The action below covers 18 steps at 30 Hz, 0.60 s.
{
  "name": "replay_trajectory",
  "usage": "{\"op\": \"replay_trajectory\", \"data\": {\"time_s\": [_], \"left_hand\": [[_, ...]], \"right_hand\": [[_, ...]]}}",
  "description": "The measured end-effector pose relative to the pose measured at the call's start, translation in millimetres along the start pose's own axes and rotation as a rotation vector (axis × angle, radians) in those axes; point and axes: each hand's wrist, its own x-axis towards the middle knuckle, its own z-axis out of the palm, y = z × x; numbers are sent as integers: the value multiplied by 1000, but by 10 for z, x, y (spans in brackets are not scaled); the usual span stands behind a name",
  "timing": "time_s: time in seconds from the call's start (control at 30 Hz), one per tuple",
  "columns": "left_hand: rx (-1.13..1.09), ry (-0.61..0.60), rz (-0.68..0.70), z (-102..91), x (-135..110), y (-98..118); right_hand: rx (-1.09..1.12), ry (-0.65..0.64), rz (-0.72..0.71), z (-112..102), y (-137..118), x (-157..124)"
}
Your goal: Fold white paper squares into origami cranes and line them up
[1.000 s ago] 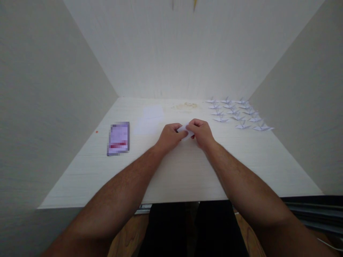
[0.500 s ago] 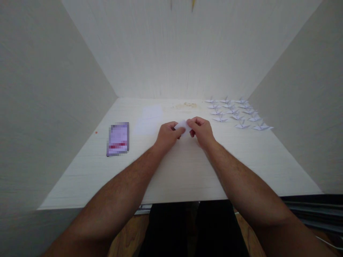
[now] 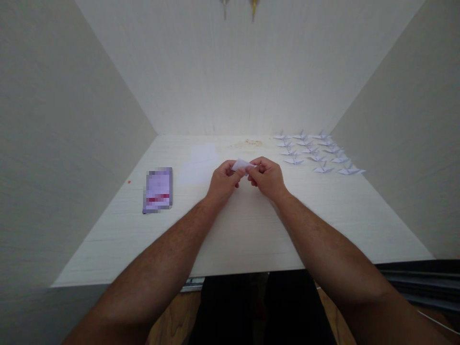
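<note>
A small piece of folded white paper (image 3: 242,165) is held between both hands above the middle of the table. My left hand (image 3: 225,179) pinches its left side, thumb on top. At its right edge, my right hand (image 3: 266,176) grips the paper with thumb and fingers close to the left thumb. Fingers cover the lower part of the paper, so its exact fold is hidden. To the right stand several white paper cranes (image 3: 309,149) in rows.
White sheets of paper (image 3: 198,163) lie left of my hands. Farther left is a purple, blurred-out flat object (image 3: 158,189), near a small orange speck (image 3: 129,182). A brownish worn patch (image 3: 252,143) marks the table (image 3: 247,239) near the back wall. Panels enclose three sides.
My right thumb and fingers have shifted down and inward along the paper, towards the left thumb. The paper is now tilted differently. The camera view has moved slightly.
</note>
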Motion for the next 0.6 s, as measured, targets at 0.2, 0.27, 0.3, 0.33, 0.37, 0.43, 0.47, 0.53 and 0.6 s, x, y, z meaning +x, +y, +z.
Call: {"op": "replay_trajectory", "data": {"time_s": [0.2,0.27,0.3,0.33,0.37,0.43,0.47,0.53,0.6], "left_hand": [[-331,-3,-395,-51,42,89],[-339,2,-408,-78,51,108],[-346,3,-400,-89,53,115],[-355,-1,-392,-99,54,120],[-363,-15,-391,-108,55,123],[-357,-51,-400,-119,57,122],[-348,-59,-403,-122,59,117],[-324,-45,-384,-126,67,100],[-284,-18,-345,-129,77,78]], "right_hand": [[-158,45,-226,-26,92,-10],[-194,21,-286,-49,106,-6],[-213,7,-304,-63,107,-2],[-236,-6,-319,-78,103,2],[-261,-14,-330,-94,97,6],[-304,-29,-350,-122,80,12],[-316,-39,-359,-135,71,14],[-319,-75,-373,-156,55,15],[-296,-118,-361,-174,44,16]]}}
